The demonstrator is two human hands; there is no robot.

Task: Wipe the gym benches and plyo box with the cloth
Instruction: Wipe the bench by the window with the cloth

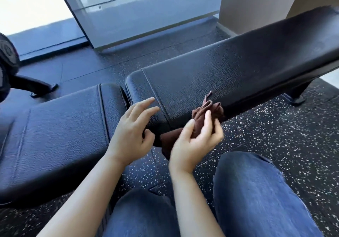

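A black padded gym bench lies across the view, its seat pad (60, 126) on the left and its long back pad (229, 71) running up to the right. My right hand (194, 141) holds a bunched brown cloth (203, 113) at the near edge of the back pad, palm turned up. My left hand (132, 128) hovers just over the near corner of the back pad beside the gap between pads, fingers spread and holding nothing. No plyo box is in view.
Black speckled rubber floor (284, 141) lies under and around the bench. A glass panel (143, 12) stands behind it, with a beige wall (256, 1) at the back right. Dark machine parts (7, 62) sit at the far left. My knees in blue jeans (256, 200) fill the bottom.
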